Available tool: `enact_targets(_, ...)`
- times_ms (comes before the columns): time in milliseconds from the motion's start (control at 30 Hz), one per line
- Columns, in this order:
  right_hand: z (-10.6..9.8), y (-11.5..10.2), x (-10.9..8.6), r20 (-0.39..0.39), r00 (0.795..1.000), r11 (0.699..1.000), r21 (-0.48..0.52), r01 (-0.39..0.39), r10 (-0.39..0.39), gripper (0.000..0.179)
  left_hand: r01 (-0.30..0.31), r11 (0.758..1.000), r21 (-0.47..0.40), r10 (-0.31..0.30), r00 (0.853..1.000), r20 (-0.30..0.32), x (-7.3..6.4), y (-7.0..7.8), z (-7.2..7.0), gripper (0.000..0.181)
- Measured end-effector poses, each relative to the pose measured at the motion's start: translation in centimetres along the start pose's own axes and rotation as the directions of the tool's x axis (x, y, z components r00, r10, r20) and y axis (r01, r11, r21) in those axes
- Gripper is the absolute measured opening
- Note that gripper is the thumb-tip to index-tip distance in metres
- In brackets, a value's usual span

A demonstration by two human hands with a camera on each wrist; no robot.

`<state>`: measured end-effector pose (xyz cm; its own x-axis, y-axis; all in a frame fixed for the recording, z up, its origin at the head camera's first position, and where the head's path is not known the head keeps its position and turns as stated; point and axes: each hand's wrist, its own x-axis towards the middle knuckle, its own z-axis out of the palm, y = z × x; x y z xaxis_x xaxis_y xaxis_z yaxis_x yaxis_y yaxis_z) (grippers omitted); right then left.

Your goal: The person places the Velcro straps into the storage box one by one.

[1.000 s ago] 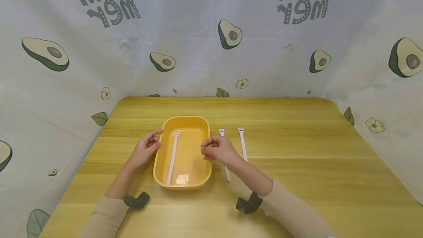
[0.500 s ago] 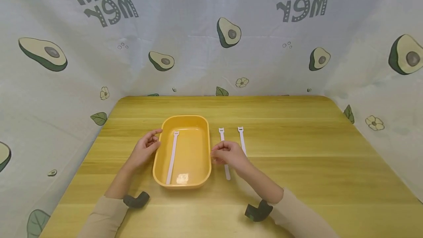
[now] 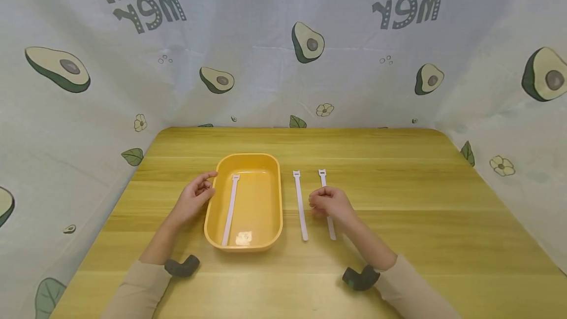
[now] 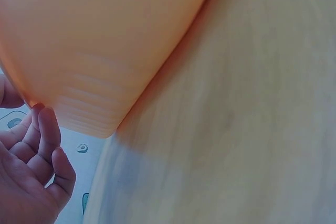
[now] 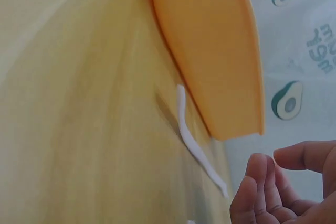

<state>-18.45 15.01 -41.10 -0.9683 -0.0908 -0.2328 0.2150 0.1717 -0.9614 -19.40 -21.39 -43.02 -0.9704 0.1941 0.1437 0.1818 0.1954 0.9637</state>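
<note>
A yellow tray (image 3: 243,248) stands left of the table's middle, with one white strap-like cable tie (image 3: 231,210) lying lengthwise inside it. My left hand (image 3: 193,200) touches the tray's left rim and outer side, its fingers lightly bent. In the left wrist view, fingertips (image 4: 48,116) meet the tray's edge. On the table to the right lie two more white cable ties with slotted heads, a nearer one (image 3: 300,206) and a farther one (image 3: 331,229). Over the farther tie hovers my right hand (image 3: 333,204), covering its middle. The right wrist view shows thumb and fingers loosely bent, holding nothing.
Wood-patterned table (image 3: 421,210) under everything. A pale curtain (image 3: 261,82) printed with avocados hangs behind and along both sides. Dark curved wrist pieces (image 3: 182,266) sit at both cuffs.
My right hand has moved from above the tray's right side, past the nearer cable tie, to the farther one. The left hand stays at the tray's rim.
</note>
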Motion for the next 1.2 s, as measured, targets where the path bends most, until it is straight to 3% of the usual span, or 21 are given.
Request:
enact_targets(167,-1.5,0.3,0.9,-0.076,0.997,0.999,-0.038,-0.010,0.007,0.018,0.002,1.000,0.003,-0.002,1.000,0.001,0.0,0.1,0.0,0.041)
enact_targets(333,-2.4,0.6,1.5,-0.136,0.991,0.989,-0.143,-0.022,0.002,0.021,0.006,1.000,0.007,-0.006,1.000,0.006,-0.1,0.0,-0.1,0.041)
enact_targets(567,-2.8,1.2,2.0,-0.233,0.971,0.942,-0.336,-0.023,-0.060,0.020,0.000,1.000,0.011,0.000,1.000,0.006,0.0,0.0,-0.1,0.040)
enact_targets(767,-3.0,1.2,2.0,-0.213,0.971,0.902,-0.431,0.011,-0.114,0.019,-0.013,1.000,0.009,0.013,1.000,0.009,0.1,0.0,-0.1,0.040)
enact_targets(967,-2.8,1.1,1.7,-0.158,0.981,0.873,-0.487,0.020,-0.111,0.024,-0.015,1.000,0.012,0.015,1.000,0.010,0.1,-0.1,-0.2,0.040)
enact_targets(1200,-2.3,1.3,2.0,-0.148,0.982,0.860,-0.510,0.023,-0.115,0.028,-0.012,1.000,0.008,0.012,1.000,0.007,0.1,-0.1,-0.2,0.040)
